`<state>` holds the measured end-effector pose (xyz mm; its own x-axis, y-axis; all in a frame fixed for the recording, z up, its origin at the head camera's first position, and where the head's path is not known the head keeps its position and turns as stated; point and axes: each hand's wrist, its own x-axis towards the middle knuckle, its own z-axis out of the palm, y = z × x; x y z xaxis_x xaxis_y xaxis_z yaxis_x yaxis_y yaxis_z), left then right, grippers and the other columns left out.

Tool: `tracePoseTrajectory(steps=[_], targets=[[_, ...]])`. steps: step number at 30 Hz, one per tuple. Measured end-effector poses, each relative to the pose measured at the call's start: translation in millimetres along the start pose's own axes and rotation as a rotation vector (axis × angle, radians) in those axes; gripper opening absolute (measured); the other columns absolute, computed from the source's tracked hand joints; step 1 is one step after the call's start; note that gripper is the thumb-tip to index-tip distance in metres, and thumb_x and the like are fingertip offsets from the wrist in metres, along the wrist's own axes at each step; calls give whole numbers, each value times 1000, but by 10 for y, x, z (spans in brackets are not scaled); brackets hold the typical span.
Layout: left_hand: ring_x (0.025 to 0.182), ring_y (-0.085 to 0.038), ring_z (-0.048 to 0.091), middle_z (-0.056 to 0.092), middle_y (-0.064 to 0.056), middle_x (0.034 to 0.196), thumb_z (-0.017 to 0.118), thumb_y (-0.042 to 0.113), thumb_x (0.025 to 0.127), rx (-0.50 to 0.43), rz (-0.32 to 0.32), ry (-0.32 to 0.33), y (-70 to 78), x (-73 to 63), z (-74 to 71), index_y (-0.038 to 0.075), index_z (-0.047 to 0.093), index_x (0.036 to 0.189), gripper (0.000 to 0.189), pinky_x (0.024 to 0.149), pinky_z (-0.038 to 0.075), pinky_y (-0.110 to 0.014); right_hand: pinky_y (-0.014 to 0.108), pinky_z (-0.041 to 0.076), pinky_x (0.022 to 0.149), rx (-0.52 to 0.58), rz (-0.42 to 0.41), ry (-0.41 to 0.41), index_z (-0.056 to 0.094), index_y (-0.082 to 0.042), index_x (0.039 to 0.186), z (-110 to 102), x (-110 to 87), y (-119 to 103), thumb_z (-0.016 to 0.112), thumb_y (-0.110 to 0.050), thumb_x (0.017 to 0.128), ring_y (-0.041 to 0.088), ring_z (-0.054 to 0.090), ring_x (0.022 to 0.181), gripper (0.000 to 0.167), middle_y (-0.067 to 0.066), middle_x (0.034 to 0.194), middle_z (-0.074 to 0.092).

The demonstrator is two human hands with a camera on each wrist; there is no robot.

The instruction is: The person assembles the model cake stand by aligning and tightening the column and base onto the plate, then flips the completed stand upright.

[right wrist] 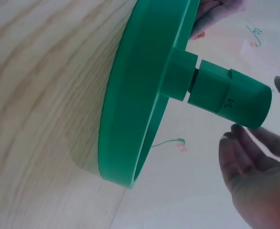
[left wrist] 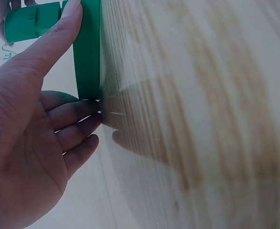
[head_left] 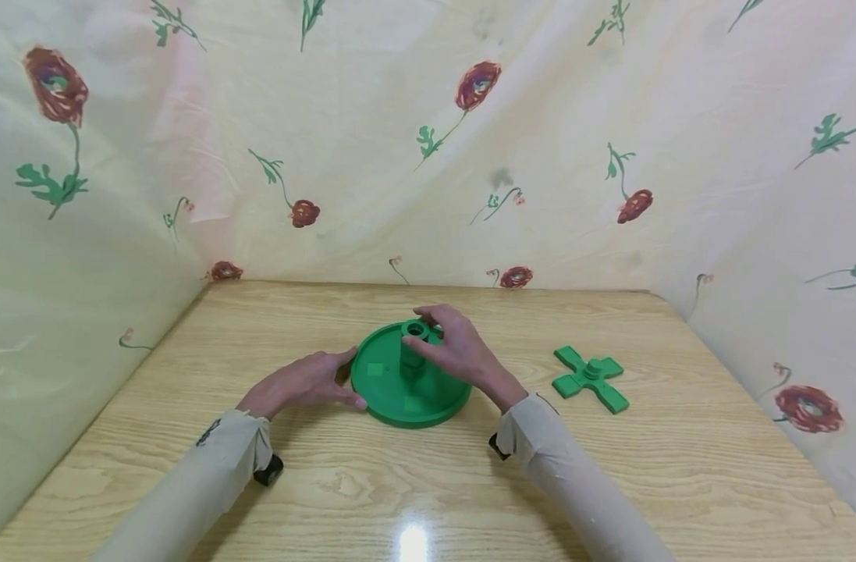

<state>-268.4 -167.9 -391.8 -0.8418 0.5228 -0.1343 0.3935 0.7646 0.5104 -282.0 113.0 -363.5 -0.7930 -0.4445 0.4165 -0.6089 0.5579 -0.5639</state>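
A green round base with a raised rim (head_left: 428,406) lies on the table, a short post (right wrist: 178,74) standing upright at its middle. Over the post's upper end sits a green sleeve-like piece (right wrist: 231,93), open at the top and marked 34 on one side. My left hand (head_left: 308,382) holds the base's left edge, thumb (left wrist: 69,12) against the rim and fingers spread along it. Around the sleeve's top, my right hand (head_left: 459,347) has thumb and fingers spread to either side. In the right wrist view its thumb stands apart from the sleeve, with fingertips close beside it.
To the right of the base, a green four-armed cross piece (head_left: 591,375) with a central peg lies on the wooden table (head_left: 343,484). A flowered cloth (head_left: 371,140) hangs behind and along both sides of the table.
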Motion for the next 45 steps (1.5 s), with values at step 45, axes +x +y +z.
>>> tracePoseTrajectory(steps=[45], targets=[[130,-29,55,49,-23,152,81,54,86,1,20,10,-6,-33,12,-4,27,161,108,105,46,-50,47,53,95,6,-10,-37,60,2,139,38,-48,2,70,-21,101,30,60,116,45,18,131,62]])
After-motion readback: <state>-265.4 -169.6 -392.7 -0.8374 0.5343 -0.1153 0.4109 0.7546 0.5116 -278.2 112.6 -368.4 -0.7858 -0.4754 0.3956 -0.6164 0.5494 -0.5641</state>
